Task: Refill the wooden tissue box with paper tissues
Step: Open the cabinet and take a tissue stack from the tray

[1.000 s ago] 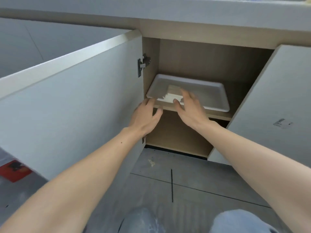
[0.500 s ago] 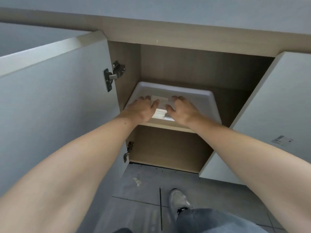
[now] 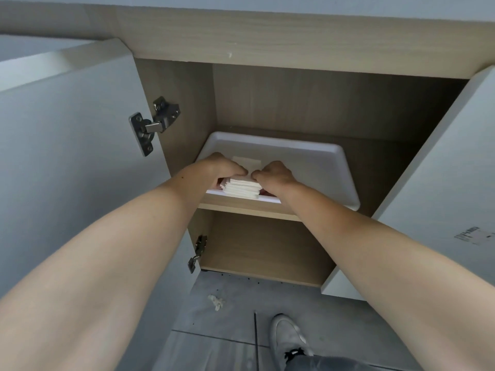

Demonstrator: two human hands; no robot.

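Note:
A stack of white paper tissues (image 3: 242, 188) lies at the front left of a white plastic tray (image 3: 316, 167) on the cupboard's upper shelf. My left hand (image 3: 217, 170) grips the stack's left side and my right hand (image 3: 273, 174) grips its right side, fingers curled over the top so the fingertips nearly meet. The stack's front edge overhangs the tray's front rim. One more folded tissue (image 3: 246, 162) shows flat in the tray behind my fingers. No wooden tissue box is in view.
The cupboard stands with both grey doors open: the left door (image 3: 67, 156) with its metal hinge (image 3: 152, 124), the right door (image 3: 434, 183). The lower compartment (image 3: 262, 247) holds nothing visible. A crumpled scrap (image 3: 215, 301) and my shoe (image 3: 286, 336) are on the grey tiled floor.
My hands have closed in from flat on the tray and taken hold of the tissue stack from both sides. The stack has come toward the tray's front rim. The camera has moved closer.

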